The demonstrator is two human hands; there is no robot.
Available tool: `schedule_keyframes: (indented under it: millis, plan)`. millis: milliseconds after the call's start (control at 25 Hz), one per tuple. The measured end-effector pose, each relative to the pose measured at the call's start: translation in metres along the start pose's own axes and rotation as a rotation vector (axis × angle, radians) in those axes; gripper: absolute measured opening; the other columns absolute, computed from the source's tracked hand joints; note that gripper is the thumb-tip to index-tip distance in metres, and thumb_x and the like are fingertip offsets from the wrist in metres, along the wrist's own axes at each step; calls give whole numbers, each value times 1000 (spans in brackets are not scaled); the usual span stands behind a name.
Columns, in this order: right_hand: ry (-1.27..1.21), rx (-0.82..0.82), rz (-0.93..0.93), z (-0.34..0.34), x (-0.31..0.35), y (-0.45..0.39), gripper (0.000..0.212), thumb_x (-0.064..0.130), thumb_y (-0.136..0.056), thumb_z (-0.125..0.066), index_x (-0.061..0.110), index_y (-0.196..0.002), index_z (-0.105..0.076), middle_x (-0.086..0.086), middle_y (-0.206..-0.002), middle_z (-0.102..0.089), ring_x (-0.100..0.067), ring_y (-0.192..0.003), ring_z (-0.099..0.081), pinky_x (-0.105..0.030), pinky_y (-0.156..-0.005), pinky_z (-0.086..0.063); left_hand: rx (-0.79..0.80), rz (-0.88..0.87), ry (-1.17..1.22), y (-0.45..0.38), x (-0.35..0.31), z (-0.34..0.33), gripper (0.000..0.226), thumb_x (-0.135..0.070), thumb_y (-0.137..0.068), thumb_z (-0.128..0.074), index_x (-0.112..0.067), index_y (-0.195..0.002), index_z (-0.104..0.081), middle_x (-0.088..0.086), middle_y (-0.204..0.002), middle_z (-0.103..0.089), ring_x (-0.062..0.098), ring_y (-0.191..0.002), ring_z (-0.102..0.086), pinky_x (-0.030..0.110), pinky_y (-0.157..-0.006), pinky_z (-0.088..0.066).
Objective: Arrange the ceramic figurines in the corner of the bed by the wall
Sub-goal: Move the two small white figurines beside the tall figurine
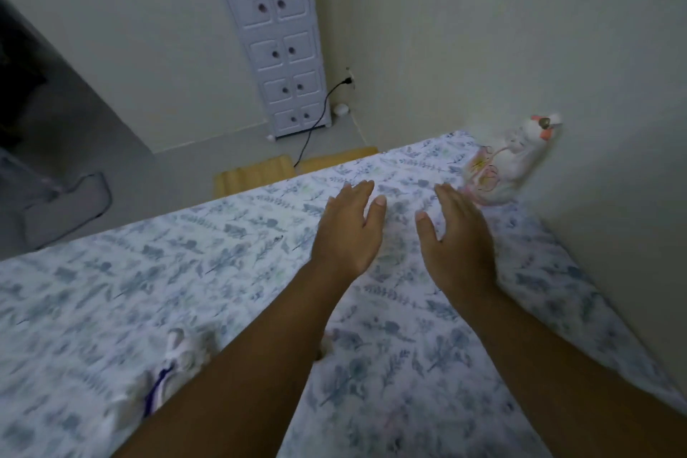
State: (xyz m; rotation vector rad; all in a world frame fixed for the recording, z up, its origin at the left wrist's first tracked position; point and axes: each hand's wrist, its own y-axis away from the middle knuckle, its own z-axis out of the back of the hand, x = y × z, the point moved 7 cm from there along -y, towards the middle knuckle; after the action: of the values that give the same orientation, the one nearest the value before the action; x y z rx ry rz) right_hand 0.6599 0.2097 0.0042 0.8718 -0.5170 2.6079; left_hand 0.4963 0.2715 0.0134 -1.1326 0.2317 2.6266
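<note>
On the bed (230, 271), which has a sheet with a blue leaf pattern, one ceramic figurine (509, 164) stands in the far corner, close against the wall (557, 48). It is white with pink flowers painted on the body and a pink part near the head; it looks like a bird or a duck, but the picture is blurred there and I cannot say for sure. It seems upright.

Both hands are stretched out over the sheet and hold nothing. The left hand (349, 230) is flat, palm down, with fingers loosely together and the thumb a little apart. The right hand (459, 234) is the same, and its fingertips reach just beside the base of the figurine, though I cannot tell if they touch it.

Near the bottom of the view, beside the left forearm, a second white object (174, 357) lies on the sheet, with a dark blue or purple stripe. It is partly hidden by the arm and very blurred; it may be another figurine, lying well apart from the corner.

My judgement is that the task is partly done: one figurine is already at its place by the wall. If the object near the arm is also a figurine, it is not yet moved to the corner.
</note>
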Motion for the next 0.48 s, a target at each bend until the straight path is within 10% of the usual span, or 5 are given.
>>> schedule_keyframes:
  millis: [480]
  plan:
    - [83, 586, 387, -132, 202, 196, 70, 38, -91, -60, 25, -154, -31, 0, -163, -25, -19, -150, -17, -42, -120, -19, -250, 341, -72, 223, 187, 182, 58, -40, -105, -41, -18, -158, -31, 0, -167, -27, 16, -155, -12, 38, -126, -6]
